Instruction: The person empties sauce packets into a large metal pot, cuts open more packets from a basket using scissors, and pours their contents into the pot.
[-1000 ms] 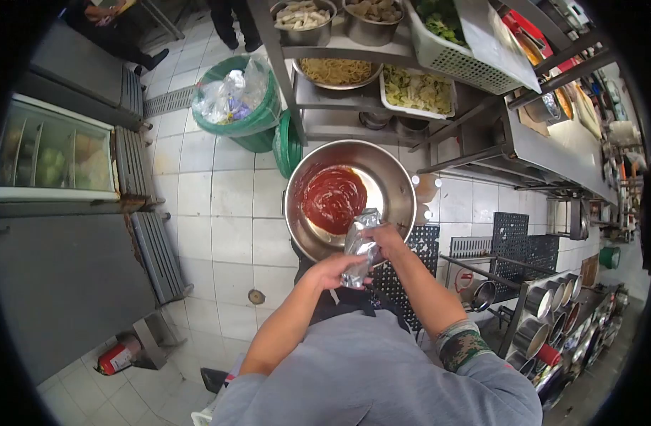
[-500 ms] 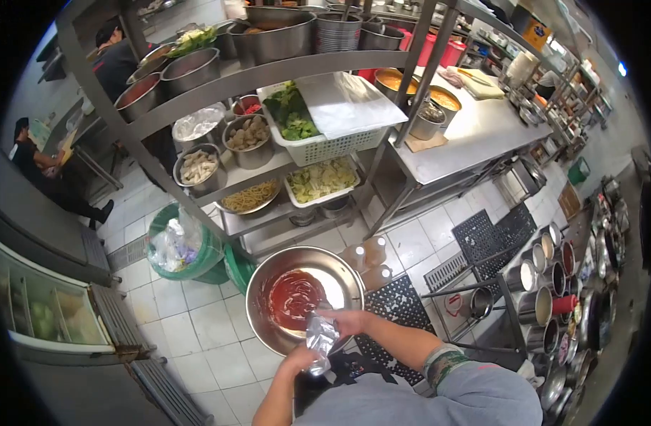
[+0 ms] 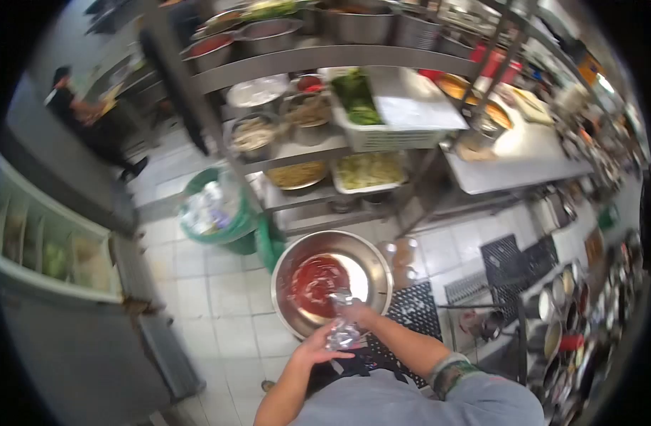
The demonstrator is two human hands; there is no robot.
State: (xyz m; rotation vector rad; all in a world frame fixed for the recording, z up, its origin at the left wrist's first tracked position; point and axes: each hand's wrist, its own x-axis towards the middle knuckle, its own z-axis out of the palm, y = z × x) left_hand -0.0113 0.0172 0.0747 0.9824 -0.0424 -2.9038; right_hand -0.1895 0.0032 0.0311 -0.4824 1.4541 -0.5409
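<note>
The left hand point(image 3: 319, 346) and, just right of it, the right hand point(image 3: 358, 314) share a grip on the silvery pouch point(image 3: 344, 332), whose upper end is over the red sauce point(image 3: 319, 285) in the large metal pot point(image 3: 379, 268).

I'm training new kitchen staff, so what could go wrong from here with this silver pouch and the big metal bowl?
The silver pouch looks soft and crumpled between the left hand and right hand; it might slip into the metal bowl. Its upper end is over the red sauce, so a sudden squeeze could splash. The green lid stands close beside the bowl; a knock might dirty the rim.
</note>
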